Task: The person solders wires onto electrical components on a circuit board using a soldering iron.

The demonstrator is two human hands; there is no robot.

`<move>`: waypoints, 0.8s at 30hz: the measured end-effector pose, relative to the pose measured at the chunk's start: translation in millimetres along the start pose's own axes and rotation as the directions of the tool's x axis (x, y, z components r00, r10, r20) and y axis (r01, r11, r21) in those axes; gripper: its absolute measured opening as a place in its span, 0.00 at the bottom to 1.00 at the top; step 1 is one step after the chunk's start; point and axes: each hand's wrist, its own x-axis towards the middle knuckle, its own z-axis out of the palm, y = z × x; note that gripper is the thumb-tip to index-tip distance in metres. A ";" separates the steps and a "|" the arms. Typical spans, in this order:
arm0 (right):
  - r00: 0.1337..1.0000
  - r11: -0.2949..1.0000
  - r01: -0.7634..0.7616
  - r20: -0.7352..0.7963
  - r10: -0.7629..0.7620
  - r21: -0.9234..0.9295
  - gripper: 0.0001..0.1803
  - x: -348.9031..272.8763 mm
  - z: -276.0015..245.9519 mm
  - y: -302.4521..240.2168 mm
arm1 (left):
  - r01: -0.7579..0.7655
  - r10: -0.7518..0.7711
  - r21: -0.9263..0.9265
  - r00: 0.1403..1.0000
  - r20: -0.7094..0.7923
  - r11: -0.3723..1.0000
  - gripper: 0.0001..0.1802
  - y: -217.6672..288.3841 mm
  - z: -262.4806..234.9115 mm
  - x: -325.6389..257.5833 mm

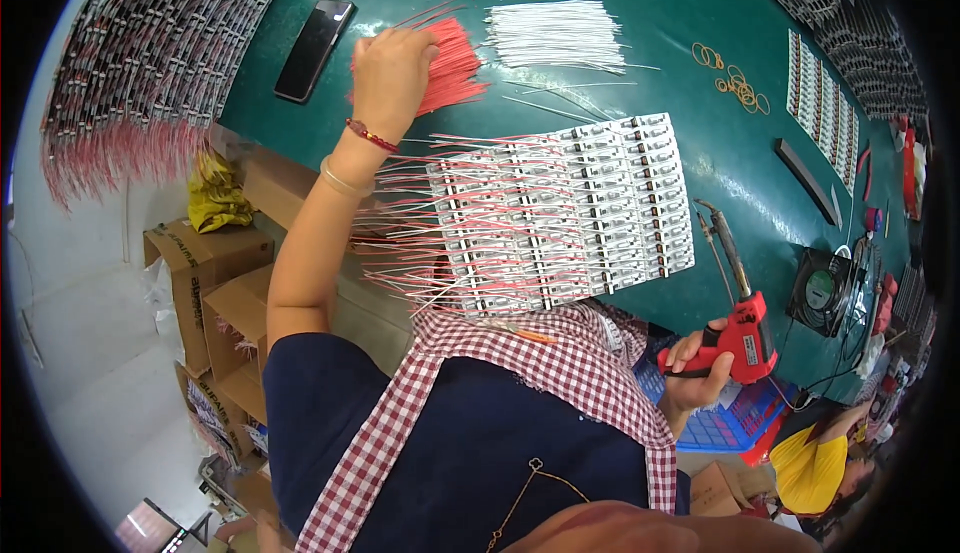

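On the green bench top (690,153), far side: left hand (392,71) closed over the near end of a bundle of red wires (455,58), their long axis fanning away to the right. Nearer the body: right hand (700,368) clenched on a red soldering gun (738,323), tip toward the panel of small boards (580,208), which lay between both hands.

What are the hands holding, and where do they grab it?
Right hand grips the red pistol-shaped soldering gun by its handle. Left hand rests on a bundle of thin red wires; a grasp cannot be told.
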 end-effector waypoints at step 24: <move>1.000 1.000 -0.001 0.010 0.001 0.012 0.28 10.4 3.8 -1.1 | 0.216 -0.460 -0.971 0.876 0.146 0.102 0.17 70.8 -10.9 -8.9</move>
